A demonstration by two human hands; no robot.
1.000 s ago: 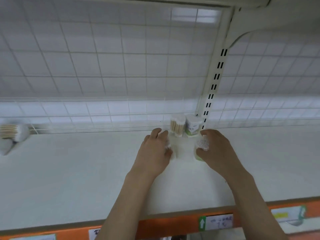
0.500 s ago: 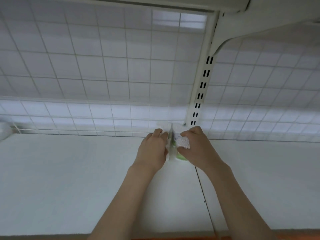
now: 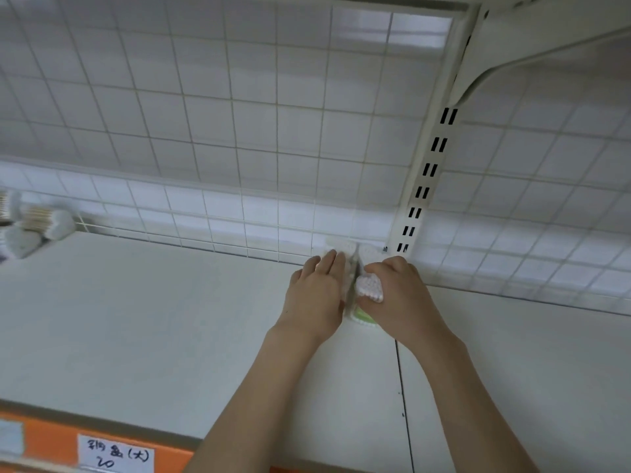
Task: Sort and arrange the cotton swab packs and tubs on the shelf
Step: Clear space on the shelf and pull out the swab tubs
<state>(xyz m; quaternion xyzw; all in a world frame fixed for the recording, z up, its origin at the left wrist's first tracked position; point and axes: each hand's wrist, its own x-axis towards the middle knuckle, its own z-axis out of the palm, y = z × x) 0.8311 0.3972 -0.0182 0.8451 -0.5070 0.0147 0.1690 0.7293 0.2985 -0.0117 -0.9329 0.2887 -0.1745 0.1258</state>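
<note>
Here each hand (image 3: pixel 316 295) (image 3: pixel 403 298) grips a swab-filled tub (image 3: pixel 369 287).

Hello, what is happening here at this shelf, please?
A person is arranging cotton swab tubs at the back of a white shelf, next to the slotted upright. The left hand and right hand each hold a tub side by side against the wire grid. More swab packs lie far left.
</note>
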